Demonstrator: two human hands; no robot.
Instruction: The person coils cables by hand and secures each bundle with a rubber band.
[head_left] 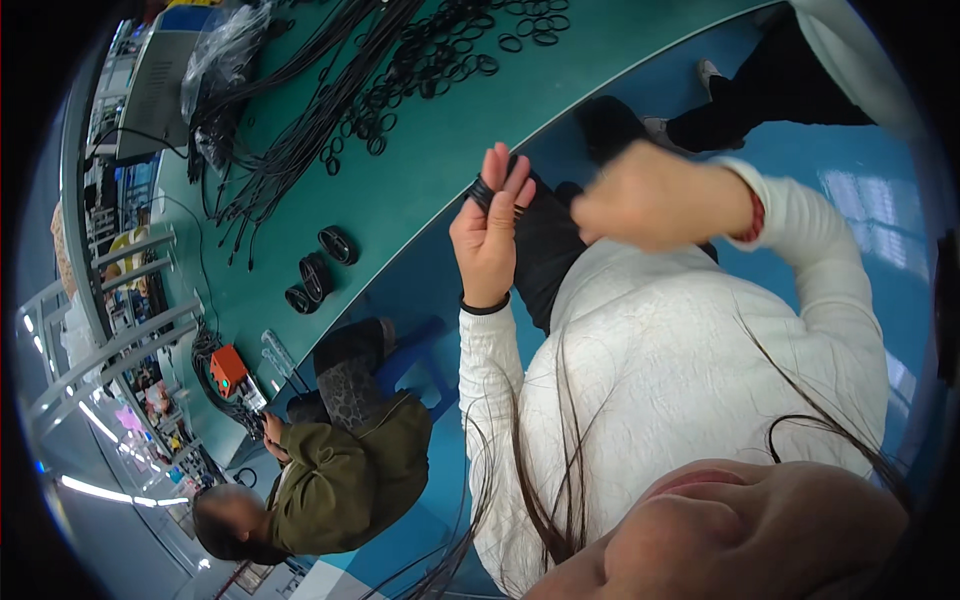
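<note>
My left hand (487, 240) is raised just off the edge of the green table, fingers up, with a black cable (482, 193) wound in a small coil around them. To the right, in front of my body, my right hand (660, 200) is blurred by motion. It looks curled into a fist; whatever is in it cannot be made out. On the table nearest my left hand lie a few coiled black cables (338, 246). Farther off stretches a loose bundle of long black cables (300, 135), beside many scattered black rings (462, 45).
The green table (420, 140) has its edge running diagonally past my left hand. A clear plastic bag (225, 65) lies by a grey box (160, 90). An orange device (228, 370) stands near a co-worker in an olive jacket (350, 480). Another person's dark-clad legs (760, 95) are at upper right.
</note>
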